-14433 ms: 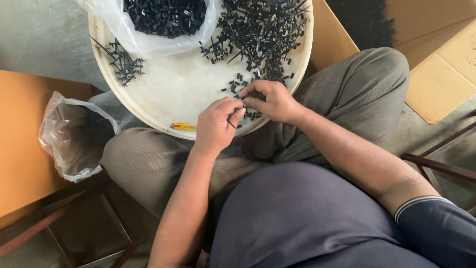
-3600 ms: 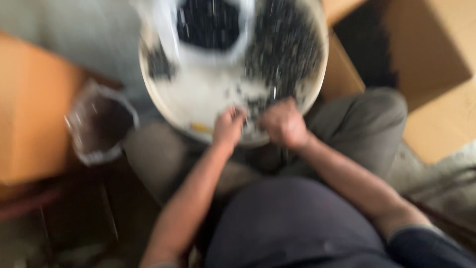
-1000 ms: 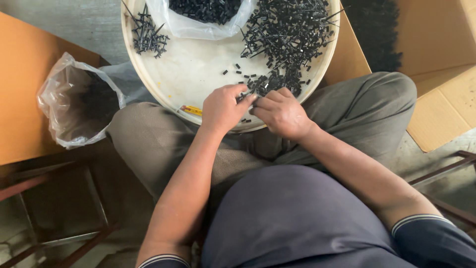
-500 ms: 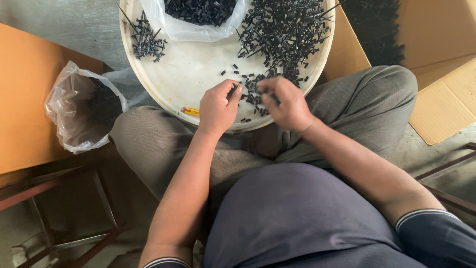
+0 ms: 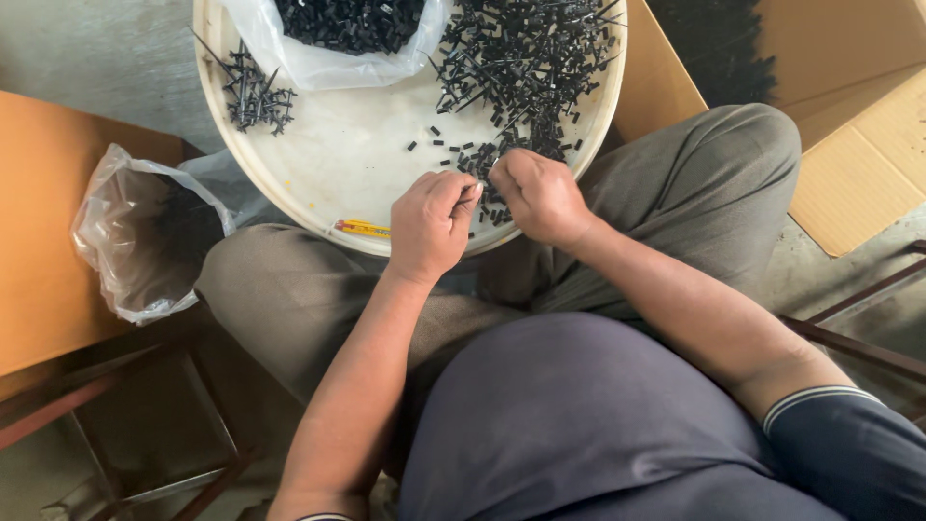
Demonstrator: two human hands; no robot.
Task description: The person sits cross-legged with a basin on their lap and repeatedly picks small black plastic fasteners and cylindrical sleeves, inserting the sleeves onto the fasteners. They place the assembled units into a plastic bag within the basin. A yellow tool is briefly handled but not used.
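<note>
Item: small black sleeves (image 5: 479, 159), loose on the near right of the white round tray (image 5: 328, 164). My left hand (image 5: 431, 224) and right hand (image 5: 540, 196) meet over them, fingertips pinched together; whether a piece sits between them I cannot tell. I judge it best to pick one piece at a time, low over the tray.

— what's under the left hand (image 5: 431, 224) and right hand (image 5: 540, 196)?
— small black sleeves (image 5: 475, 164), short and tube-like, scattered flat just ahead of the fingertips on the white round tray (image 5: 347, 164).
— and beyond?
— a tangled heap of long black pins (image 5: 526, 53), farther out past the right hand.
</note>
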